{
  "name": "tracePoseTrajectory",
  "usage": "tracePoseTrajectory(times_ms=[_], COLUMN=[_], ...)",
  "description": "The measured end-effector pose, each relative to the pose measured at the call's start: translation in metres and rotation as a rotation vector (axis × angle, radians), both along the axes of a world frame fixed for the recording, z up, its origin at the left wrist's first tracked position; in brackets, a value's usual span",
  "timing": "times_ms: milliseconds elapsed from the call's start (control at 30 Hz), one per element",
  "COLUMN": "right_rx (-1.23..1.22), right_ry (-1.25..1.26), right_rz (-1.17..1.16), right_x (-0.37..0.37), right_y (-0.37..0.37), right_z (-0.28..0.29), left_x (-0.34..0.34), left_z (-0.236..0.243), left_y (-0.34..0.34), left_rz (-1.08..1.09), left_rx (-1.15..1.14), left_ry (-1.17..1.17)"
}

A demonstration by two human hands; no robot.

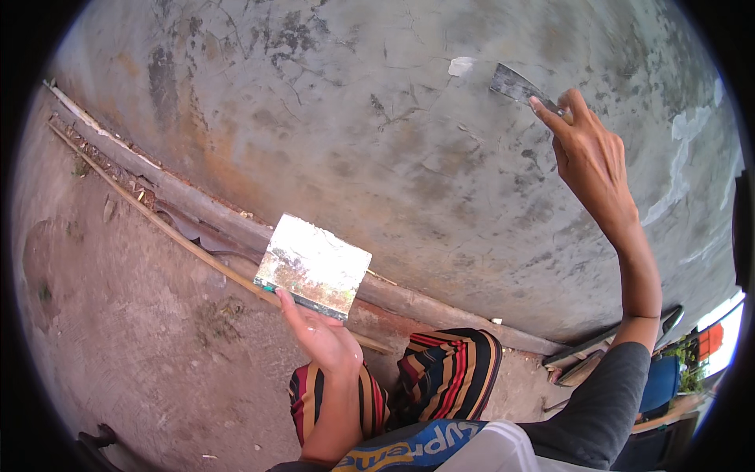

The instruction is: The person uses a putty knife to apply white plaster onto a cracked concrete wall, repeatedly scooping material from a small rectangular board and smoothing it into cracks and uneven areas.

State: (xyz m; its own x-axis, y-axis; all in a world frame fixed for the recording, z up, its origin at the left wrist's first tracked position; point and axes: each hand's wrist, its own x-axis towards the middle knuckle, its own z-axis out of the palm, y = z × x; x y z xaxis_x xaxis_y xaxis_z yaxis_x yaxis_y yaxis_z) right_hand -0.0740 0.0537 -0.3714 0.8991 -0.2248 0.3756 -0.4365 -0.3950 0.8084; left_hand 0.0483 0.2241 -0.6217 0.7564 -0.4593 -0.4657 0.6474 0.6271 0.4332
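My right hand [591, 145] is raised at the grey wall [354, 134], its fingers wrapped round the handle of a putty knife [519, 83]. The knife's broad metal blade points left, close to a small white patch of filler [461, 66]. Whether the blade touches the wall I cannot tell. Low in front of me, my left hand [324, 337] grips the lower edge of a flat rectangular board [313, 263]. White paste covers much of the board, and its lower part is stained brown. Most fingers of the left hand are hidden beneath it.
Cracks and dark stains mark the wall, with white filler streaks [680, 157] at right. A low ledge [440, 303] runs along its foot. A long wooden pole [173, 232] lies on the dirt ground [141, 346]. A blue container [661, 383] stands at far right.
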Motion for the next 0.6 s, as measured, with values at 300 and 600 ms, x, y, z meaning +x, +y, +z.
tracePoseTrajectory(times_ms=[300, 600], right_rx=[-0.041, -0.073], right_ry=[0.154, 0.113], right_rz=[0.023, -0.015], right_x=[0.047, 0.028], right_y=[0.003, 0.018], right_z=[-0.017, 0.009], left_x=[0.001, 0.002], left_z=[-0.008, -0.009], left_y=[0.003, 0.002], left_rz=[-0.117, -0.082], left_rx=[-0.012, -0.037], left_ry=[-0.022, 0.004])
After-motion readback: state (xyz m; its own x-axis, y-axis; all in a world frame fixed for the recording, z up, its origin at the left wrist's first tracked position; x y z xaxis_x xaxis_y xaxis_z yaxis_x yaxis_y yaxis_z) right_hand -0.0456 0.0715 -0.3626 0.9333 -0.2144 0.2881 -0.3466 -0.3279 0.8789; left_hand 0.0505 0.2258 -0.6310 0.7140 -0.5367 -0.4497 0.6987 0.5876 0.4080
